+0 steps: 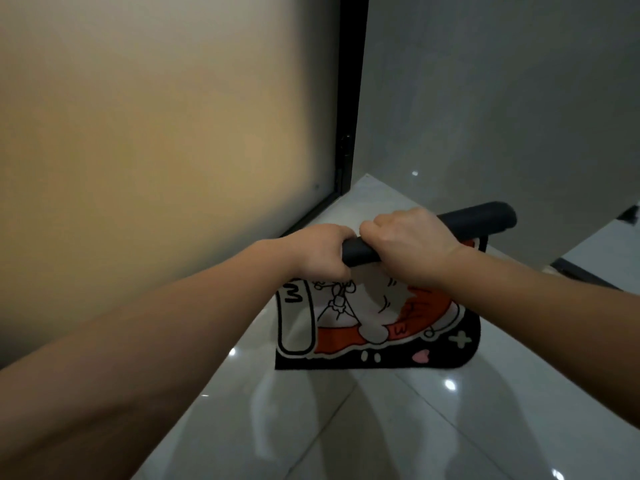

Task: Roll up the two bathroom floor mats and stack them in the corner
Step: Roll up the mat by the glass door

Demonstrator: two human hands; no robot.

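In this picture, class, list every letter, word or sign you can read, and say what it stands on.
"W": black letter in the white panel at the left of the cartoon floor mat.
"W": on the mat's orange band, lower right.
Plus sign and pink heart: mat's black border.
No whole words are readable.

Frosted glass panel (156, 133) glowing warm amber and filling the left side. Black frame (353, 98) running upright along its right edge, meeting the grey wall (502, 98). Glossy white tiled floor (346, 427) reflecting small ceiling-light spots and lying below.
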